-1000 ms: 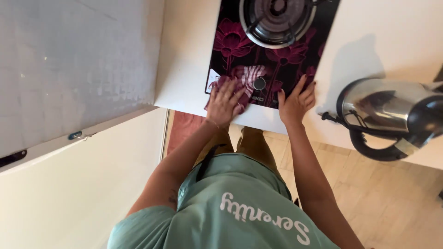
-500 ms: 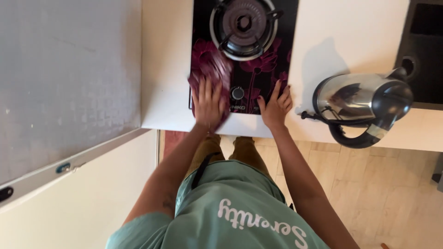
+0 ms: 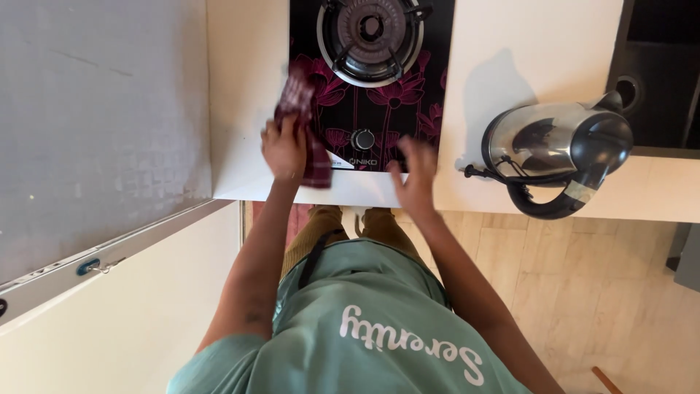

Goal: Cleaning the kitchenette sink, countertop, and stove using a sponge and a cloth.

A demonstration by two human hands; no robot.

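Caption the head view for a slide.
Left hand wipes the floral glass stove with a checked cloth; right hand beside.

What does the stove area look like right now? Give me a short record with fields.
surface: white counter
stove: single-burner gas stove, black glass top with pink flower print, one knob at the front
left hand: left hand grips a dark red checked cloth at the stove's left edge
right hand: right hand, blurred, fingers spread, holds nothing, at the stove's front right corner
right of the stove: steel electric kettle with black handle, on the counter
burner flame: none visible
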